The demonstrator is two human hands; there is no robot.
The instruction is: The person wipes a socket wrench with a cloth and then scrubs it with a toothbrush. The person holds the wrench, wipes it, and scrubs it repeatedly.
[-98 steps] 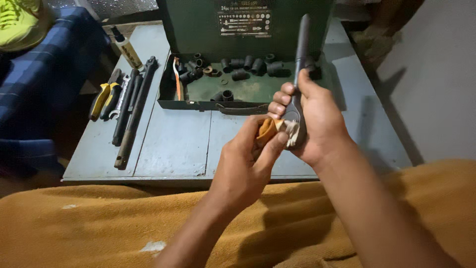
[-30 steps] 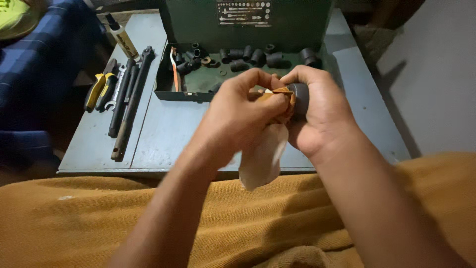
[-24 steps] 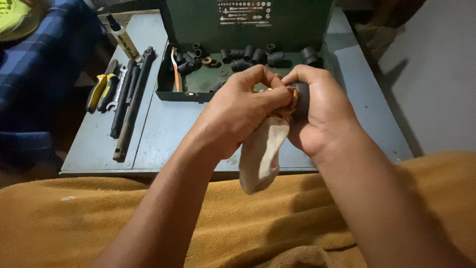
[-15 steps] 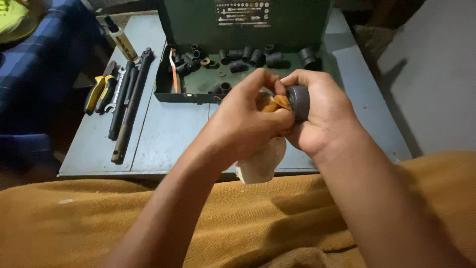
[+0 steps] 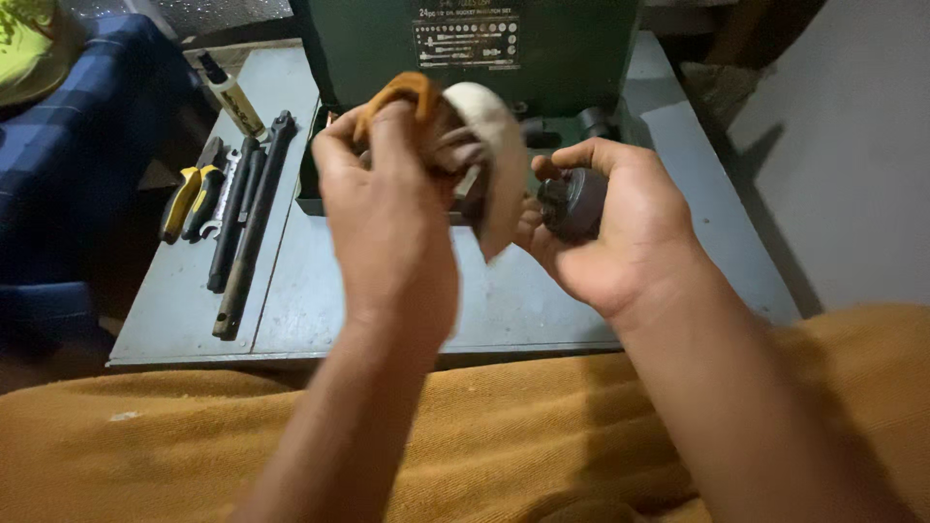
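The left hand (image 5: pixel 387 208) has lifted one pale cloth (image 5: pixel 484 145) clear, clutching it; the right hand (image 5: pixel 605 228) grasps one dark socket (image 5: pixel 573 201) just right, above the grey table (image 5: pixel 504 300).

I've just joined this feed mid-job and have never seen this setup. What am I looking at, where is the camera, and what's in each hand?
There is no machine: one head-worn camera looks down at a person's two bare hands. The left hand grips a pale cloth with an orange edge. The right hand holds a dark cylindrical socket. Behind them an open green socket case sits on a grey metal table. On the left lie yellow-handled pliers, long dark bars, a wrench and a small bottle. An orange fabric fills the foreground.
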